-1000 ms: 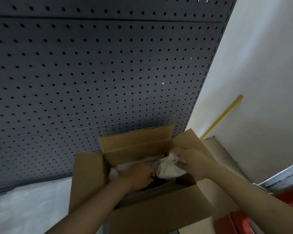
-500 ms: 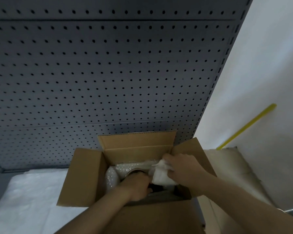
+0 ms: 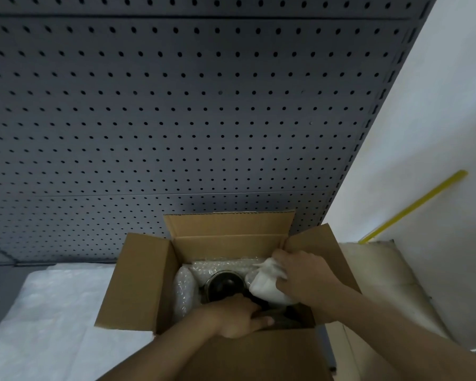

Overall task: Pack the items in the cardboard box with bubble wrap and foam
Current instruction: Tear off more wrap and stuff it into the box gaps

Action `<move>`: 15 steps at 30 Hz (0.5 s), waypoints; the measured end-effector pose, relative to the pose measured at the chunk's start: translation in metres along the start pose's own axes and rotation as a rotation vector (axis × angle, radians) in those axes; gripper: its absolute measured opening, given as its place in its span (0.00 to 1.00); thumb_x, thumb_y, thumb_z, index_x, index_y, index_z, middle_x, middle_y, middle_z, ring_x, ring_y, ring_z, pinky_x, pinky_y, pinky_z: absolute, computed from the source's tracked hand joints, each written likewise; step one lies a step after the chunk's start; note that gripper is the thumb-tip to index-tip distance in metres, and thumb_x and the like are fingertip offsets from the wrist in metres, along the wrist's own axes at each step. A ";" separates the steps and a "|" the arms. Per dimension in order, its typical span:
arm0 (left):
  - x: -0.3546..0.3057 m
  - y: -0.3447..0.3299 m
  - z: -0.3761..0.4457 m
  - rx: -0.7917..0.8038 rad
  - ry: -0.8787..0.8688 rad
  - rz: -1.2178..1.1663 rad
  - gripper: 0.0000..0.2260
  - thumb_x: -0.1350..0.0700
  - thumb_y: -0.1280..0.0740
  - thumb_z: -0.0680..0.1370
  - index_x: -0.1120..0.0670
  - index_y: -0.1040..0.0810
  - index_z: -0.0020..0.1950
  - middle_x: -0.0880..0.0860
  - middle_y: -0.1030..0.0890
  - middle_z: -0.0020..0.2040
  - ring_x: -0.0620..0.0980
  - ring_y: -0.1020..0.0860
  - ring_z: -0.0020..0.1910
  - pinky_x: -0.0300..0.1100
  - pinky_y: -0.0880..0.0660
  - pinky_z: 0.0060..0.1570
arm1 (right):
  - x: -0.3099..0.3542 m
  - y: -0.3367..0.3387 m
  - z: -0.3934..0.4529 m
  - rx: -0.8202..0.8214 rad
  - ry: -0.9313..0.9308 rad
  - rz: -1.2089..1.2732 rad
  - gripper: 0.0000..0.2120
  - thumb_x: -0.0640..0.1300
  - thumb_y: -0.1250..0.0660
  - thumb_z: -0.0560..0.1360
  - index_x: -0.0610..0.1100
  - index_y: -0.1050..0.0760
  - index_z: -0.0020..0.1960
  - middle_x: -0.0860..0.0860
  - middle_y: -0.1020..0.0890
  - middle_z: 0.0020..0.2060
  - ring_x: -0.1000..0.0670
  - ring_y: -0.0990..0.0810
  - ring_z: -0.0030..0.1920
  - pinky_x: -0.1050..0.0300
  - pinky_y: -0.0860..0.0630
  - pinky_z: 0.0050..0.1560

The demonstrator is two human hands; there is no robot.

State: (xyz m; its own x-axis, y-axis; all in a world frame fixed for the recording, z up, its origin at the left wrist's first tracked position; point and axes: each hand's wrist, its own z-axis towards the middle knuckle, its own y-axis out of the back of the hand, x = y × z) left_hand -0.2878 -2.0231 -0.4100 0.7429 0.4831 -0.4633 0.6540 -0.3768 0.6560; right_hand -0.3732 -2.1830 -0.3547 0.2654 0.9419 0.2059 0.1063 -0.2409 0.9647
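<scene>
White foam sheet (image 3: 52, 312) covers the desk on the left, no different from a second ago, apart from the head tipping down so more of it shows. Next over, the cardboard box (image 3: 138, 281) sits open with its flaps out, bubble wrap (image 3: 184, 290) lining the left and far walls inside. A dark round thing (image 3: 223, 284), maybe a jar or bowl, can't really tell, sits in the middle of that padding. My left hand (image 3: 237, 314) has slid back toward the near wall and now lies mostly flat, fingers loose, its grip closed on nothing that I can see. Right hand (image 3: 305, 279) is still clamped around the white wad (image 3: 267, 284), and that wad has gone lower into the right side, touching the dark thing. So the gap on the right looks about filled; near side probably needs stuffing next. Yellow stick (image 3: 415, 206) leans on the wall far right.
</scene>
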 end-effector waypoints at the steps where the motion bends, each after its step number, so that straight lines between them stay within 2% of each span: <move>1: 0.001 -0.001 0.002 0.016 0.008 -0.001 0.28 0.36 0.50 0.80 0.53 0.32 0.72 0.56 0.30 0.72 0.57 0.32 0.71 0.52 0.35 0.70 | -0.001 0.000 0.000 0.005 -0.002 0.015 0.10 0.49 0.38 0.73 0.47 0.30 0.52 0.50 0.22 0.40 0.46 0.21 0.41 0.53 0.25 0.39; 4: 0.000 -0.003 0.005 0.066 0.014 -0.024 0.28 0.37 0.51 0.81 0.52 0.36 0.75 0.56 0.34 0.75 0.57 0.36 0.74 0.51 0.38 0.73 | -0.003 0.003 -0.002 0.026 -0.010 0.031 0.15 0.51 0.37 0.72 0.48 0.30 0.57 0.49 0.19 0.45 0.47 0.20 0.44 0.52 0.22 0.43; 7: -0.001 -0.006 0.007 0.087 0.032 -0.046 0.28 0.37 0.51 0.81 0.52 0.37 0.76 0.55 0.36 0.76 0.55 0.36 0.74 0.49 0.39 0.73 | -0.001 0.004 -0.006 0.050 0.029 0.006 0.16 0.51 0.37 0.72 0.49 0.30 0.59 0.49 0.19 0.46 0.46 0.20 0.45 0.55 0.25 0.41; 9: 0.000 -0.008 0.009 0.081 0.023 -0.069 0.29 0.36 0.50 0.80 0.50 0.38 0.77 0.54 0.36 0.76 0.55 0.36 0.75 0.48 0.39 0.74 | 0.003 0.001 -0.008 0.095 0.095 -0.042 0.12 0.49 0.38 0.73 0.48 0.29 0.54 0.51 0.22 0.39 0.46 0.22 0.41 0.56 0.29 0.39; 11: 0.000 -0.007 0.010 0.094 0.010 -0.076 0.28 0.36 0.51 0.81 0.49 0.39 0.77 0.55 0.35 0.76 0.55 0.36 0.74 0.47 0.40 0.74 | 0.005 0.001 -0.010 0.144 0.151 -0.085 0.09 0.48 0.39 0.73 0.46 0.29 0.51 0.55 0.29 0.33 0.49 0.26 0.39 0.58 0.31 0.38; 13: 0.000 -0.007 0.011 0.095 0.012 -0.090 0.29 0.35 0.50 0.80 0.49 0.40 0.77 0.55 0.35 0.76 0.55 0.36 0.75 0.46 0.40 0.74 | 0.007 0.004 -0.010 0.225 0.177 -0.099 0.12 0.48 0.37 0.74 0.46 0.29 0.57 0.53 0.25 0.39 0.48 0.25 0.43 0.57 0.30 0.42; 15: 0.002 -0.008 0.010 0.108 0.025 -0.122 0.32 0.32 0.51 0.78 0.48 0.40 0.77 0.55 0.35 0.76 0.54 0.35 0.74 0.47 0.40 0.74 | 0.013 0.007 -0.008 0.378 0.167 -0.111 0.18 0.47 0.34 0.74 0.45 0.31 0.63 0.47 0.22 0.52 0.45 0.24 0.50 0.55 0.31 0.46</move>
State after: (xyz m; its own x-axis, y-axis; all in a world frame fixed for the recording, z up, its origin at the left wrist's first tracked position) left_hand -0.2906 -2.0267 -0.4221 0.6544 0.5493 -0.5196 0.7515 -0.3963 0.5275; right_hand -0.3766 -2.1707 -0.3445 0.0773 0.9844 0.1581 0.4776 -0.1758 0.8608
